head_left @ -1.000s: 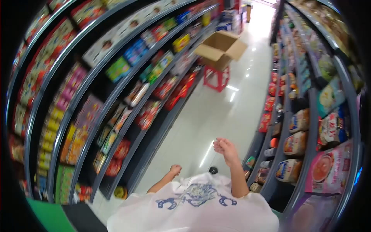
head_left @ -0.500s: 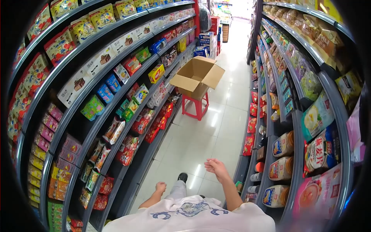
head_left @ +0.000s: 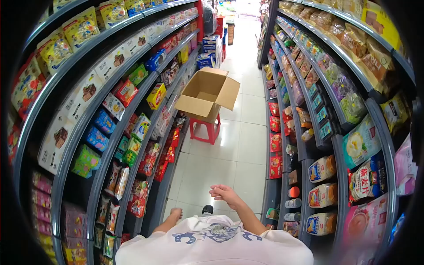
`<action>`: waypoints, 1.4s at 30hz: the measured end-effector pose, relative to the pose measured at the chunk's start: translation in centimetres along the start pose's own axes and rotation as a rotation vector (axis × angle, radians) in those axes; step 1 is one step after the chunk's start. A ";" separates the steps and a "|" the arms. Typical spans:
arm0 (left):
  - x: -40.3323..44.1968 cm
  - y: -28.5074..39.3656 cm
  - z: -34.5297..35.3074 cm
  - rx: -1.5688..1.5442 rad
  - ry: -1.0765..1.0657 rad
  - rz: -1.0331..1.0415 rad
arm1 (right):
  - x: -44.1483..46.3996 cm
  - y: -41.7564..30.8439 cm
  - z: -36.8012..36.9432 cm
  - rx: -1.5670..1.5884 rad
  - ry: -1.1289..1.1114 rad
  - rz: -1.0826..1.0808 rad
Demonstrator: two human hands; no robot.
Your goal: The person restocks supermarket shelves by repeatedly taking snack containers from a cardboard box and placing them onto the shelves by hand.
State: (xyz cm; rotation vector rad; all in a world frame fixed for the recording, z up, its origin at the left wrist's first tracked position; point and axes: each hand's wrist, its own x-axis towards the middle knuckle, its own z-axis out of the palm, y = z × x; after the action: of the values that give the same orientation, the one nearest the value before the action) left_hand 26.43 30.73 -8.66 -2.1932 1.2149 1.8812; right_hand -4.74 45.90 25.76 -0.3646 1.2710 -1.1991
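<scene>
My right hand (head_left: 224, 195) is raised in front of my body, above the tiled floor. Its fingers stretch loosely to the left, with nothing in them. Lower down at my left side hangs my left hand (head_left: 175, 213), empty, its fingers loosely bent and partly hidden. Neither hand touches anything. Farther up the aisle, a cardboard box (head_left: 196, 107) with its flaps spread rests on a red plastic stool (head_left: 205, 131). The inside that shows is bare cardboard.
Shelves (head_left: 99, 163) packed with snack packets line the left side. Along the right shelves stand jars with orange lids (head_left: 321, 195), oat bags (head_left: 366, 179) and bread packs (head_left: 375, 62). Stacked blue cartons (head_left: 207, 59) are beyond the box. Pale tiles (head_left: 207, 170) run between the shelves.
The view has turned slightly right, so the box and stool now appear farther left and a little nearer. Both hands have shifted left in view and stay empty.
</scene>
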 end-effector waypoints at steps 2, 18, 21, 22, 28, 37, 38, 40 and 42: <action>-0.2 7.0 1.8 0.113 -0.087 0.066 | 1.3 -1.1 -0.2 0.021 0.040 -0.019; 4.1 19.7 9.4 0.682 -0.292 0.279 | 3.4 -1.9 -3.6 0.361 0.459 -0.159; 4.2 19.1 8.7 0.675 -0.280 0.181 | 5.1 -2.4 -5.0 0.383 0.460 -0.120; 4.4 19.1 8.5 0.674 -0.269 0.152 | 6.1 -2.9 -5.5 0.380 0.439 -0.115; 6.9 20.4 4.3 0.371 -0.155 0.099 | 15.1 -9.4 -8.3 0.185 0.215 -0.029; 10.8 26.8 2.0 0.127 0.124 0.084 | 27.3 -22.2 -11.7 -0.064 -0.059 -0.214; 11.1 27.8 3.0 0.045 0.112 0.096 | 28.0 -22.8 -12.2 -0.066 -0.056 -0.212; 12.1 29.4 4.7 0.379 0.082 0.299 | 28.8 -23.2 -13.1 -0.045 -0.060 -0.190; 10.0 34.2 6.1 0.587 0.039 0.406 | 29.0 -22.8 -14.5 -0.008 -0.061 -0.166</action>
State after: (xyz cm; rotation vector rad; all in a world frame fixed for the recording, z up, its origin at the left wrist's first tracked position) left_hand 2.41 4.31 -3.11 -1.7638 2.0205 1.3131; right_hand -32.92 18.06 23.31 -0.5165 1.2117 -1.3128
